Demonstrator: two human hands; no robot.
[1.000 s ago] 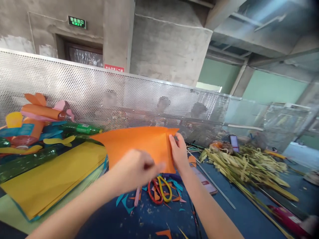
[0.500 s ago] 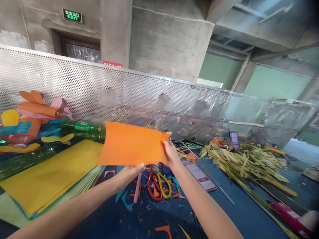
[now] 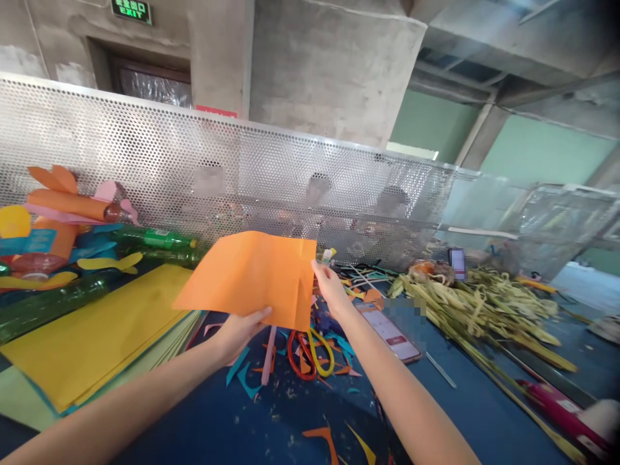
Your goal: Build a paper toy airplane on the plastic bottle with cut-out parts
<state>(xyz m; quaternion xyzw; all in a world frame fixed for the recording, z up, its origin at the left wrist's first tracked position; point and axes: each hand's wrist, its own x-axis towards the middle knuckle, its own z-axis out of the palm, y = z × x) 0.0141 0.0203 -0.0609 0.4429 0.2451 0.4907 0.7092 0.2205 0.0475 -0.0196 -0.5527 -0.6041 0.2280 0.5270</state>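
Observation:
An orange sheet of paper is held up above the table, bent, with a crease near its right end. My left hand grips its lower edge, thumb in front and the other fingers mostly hidden behind. At the right edge, my right hand pinches the paper. Below the sheet lie scissors with one red and one yellow handle loop, their blades hidden by the paper. Coloured paper scraps surround them on the dark blue table.
A stack of yellow paper lies at left, near green plastic bottles and a paper-and-bottle craft. To the right are a phone, dried husks and a magenta object. A perforated metal screen stands behind.
The orange paper has bent more and tilted, its right end now hanging lower over the scissors. My left hand has shifted slightly left along the lower edge. The view has moved a little.

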